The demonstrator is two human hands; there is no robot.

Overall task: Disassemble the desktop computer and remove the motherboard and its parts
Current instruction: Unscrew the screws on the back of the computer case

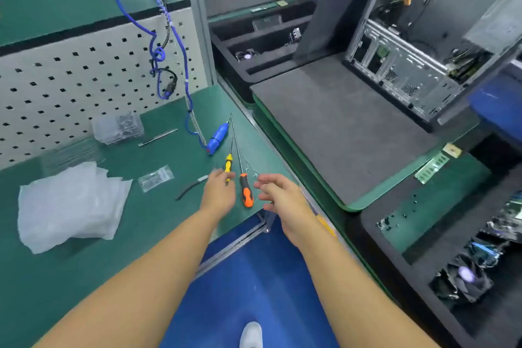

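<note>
Lying at the far left of the green tabletop [84, 277] is a loose stack of clear plastic bags [70, 203]. Behind it, against the perforated white panel [70, 76], stands a clear plastic box [118, 127] holding small dark parts too blurred to name. A small clear zip bag [156, 178] with tiny pieces inside lies flat nearer the middle. A blue electric screwdriver [218, 135] on a blue cable lies beyond two hand tools: a yellow-handled screwdriver [228, 165] and an orange-and-black-handled screwdriver [246, 192], side by side, tips pointing away.

The hands are apart, with the orange handle between them. The left hand [219, 192] has a finger across the lower end of the yellow handle; whether it grips cannot be told. The right hand [279, 195] hovers just beside the orange handle, fingers spread and loosely curved, holding nothing.

Further back, a black foam tray [226, 45] holds a small fan [248, 56] in one compartment. To the right lies a grey mat [339, 133]. At its far right edge stands the open grey desktop computer case [409, 70], cables showing inside, well apart from both hands. Near the mat's nearer right end lies a green memory stick [431, 168]. A second black foam tray [418, 260] at the lower right holds fans and shiny-wrapped parts, with small black screws [389, 223] on its green pad.
</note>
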